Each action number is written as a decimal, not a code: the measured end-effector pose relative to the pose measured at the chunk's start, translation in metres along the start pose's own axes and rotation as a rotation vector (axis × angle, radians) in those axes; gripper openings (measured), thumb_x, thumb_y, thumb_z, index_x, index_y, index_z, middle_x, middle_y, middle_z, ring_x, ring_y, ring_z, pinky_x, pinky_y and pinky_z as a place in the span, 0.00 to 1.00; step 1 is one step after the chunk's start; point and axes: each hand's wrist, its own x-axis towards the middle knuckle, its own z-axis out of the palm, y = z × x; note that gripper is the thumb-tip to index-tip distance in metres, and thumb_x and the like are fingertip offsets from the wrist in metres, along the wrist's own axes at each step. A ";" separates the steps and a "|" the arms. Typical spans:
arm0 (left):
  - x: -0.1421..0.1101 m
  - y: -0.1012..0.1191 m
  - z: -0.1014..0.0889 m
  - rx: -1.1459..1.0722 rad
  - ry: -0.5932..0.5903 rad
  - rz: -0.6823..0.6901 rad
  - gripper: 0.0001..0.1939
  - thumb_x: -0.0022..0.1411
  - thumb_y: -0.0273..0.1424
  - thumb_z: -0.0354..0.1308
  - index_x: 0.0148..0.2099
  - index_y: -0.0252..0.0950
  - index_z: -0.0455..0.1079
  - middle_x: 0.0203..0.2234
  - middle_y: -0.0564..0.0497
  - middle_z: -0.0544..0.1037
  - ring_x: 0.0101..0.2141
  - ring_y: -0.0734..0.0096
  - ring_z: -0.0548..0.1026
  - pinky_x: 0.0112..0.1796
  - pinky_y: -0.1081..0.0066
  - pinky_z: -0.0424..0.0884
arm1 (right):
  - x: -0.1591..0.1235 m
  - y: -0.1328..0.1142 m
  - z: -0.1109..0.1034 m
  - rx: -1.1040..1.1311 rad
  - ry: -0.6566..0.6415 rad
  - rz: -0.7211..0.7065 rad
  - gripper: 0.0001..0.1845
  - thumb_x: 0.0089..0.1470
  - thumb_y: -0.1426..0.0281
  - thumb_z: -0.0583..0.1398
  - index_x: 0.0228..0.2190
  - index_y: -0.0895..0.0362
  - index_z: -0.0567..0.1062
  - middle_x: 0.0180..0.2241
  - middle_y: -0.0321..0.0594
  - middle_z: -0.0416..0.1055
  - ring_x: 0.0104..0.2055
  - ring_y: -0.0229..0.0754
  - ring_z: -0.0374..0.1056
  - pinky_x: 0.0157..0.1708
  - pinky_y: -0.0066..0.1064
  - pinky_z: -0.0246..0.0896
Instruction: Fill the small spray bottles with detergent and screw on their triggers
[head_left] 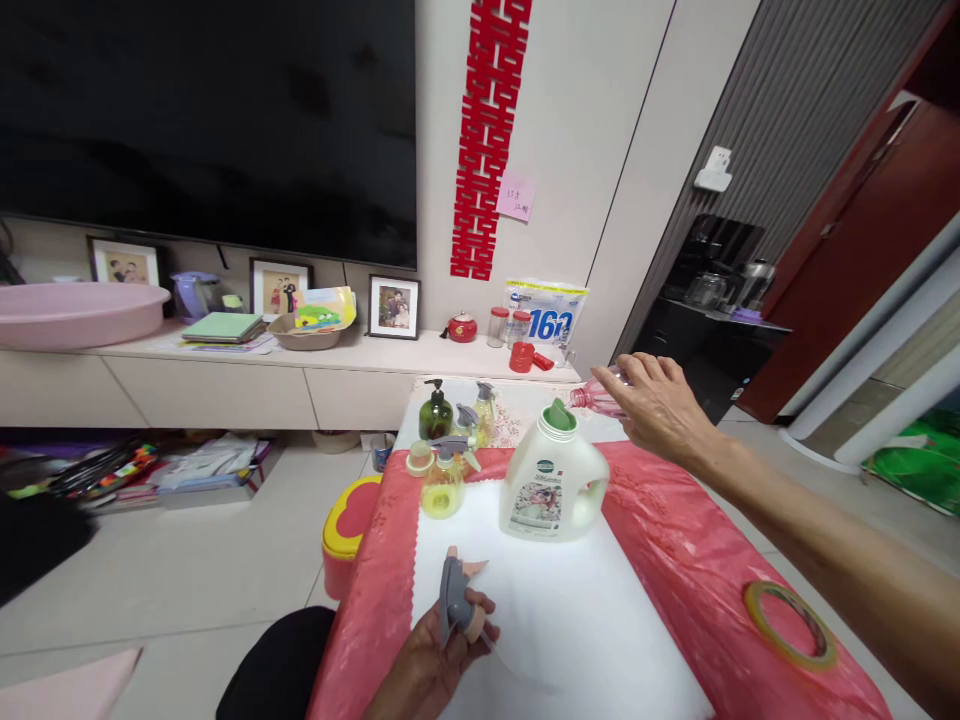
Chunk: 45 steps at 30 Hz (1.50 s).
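My left hand [442, 655] is closed around a grey and pink spray nozzle [455, 600], its thin clear tube trailing to the right over the white mat [555, 610]. My right hand [656, 400] grips a clear pink bottle [602, 393], tipped sideways with its open neck at a green funnel [557, 414]. That funnel sits in the mouth of a large white detergent jug [555, 480], which stands upright on the mat. Left of the jug are a yellowish spray bottle [442, 490], another spray bottle [484, 415] behind it, and a dark green pump bottle [436, 412].
A tape roll [790, 625] lies on the red tablecloth [675, 540] at the right. A yellow and red stool [351, 530] stands left of the table. Jars [498, 327], a white packet [546, 310] and picture frames [394, 307] stand on the cabinet behind.
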 end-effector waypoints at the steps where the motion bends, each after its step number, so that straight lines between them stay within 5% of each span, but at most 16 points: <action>1: 0.000 -0.001 -0.001 -0.002 -0.005 0.001 0.19 0.50 0.37 0.74 0.45 0.43 0.77 0.41 0.49 0.78 0.39 0.65 0.79 0.46 0.62 0.68 | 0.000 0.000 -0.001 -0.005 -0.004 0.001 0.33 0.52 0.76 0.59 0.59 0.52 0.64 0.53 0.50 0.62 0.54 0.52 0.56 0.49 0.40 0.46; 45: -0.004 0.004 0.001 0.008 -0.040 0.000 0.13 0.57 0.33 0.70 0.45 0.44 0.78 0.42 0.50 0.78 0.41 0.66 0.79 0.48 0.63 0.69 | 0.006 0.005 -0.013 -0.091 0.022 -0.051 0.38 0.47 0.79 0.59 0.60 0.51 0.64 0.55 0.50 0.61 0.57 0.53 0.53 0.55 0.45 0.44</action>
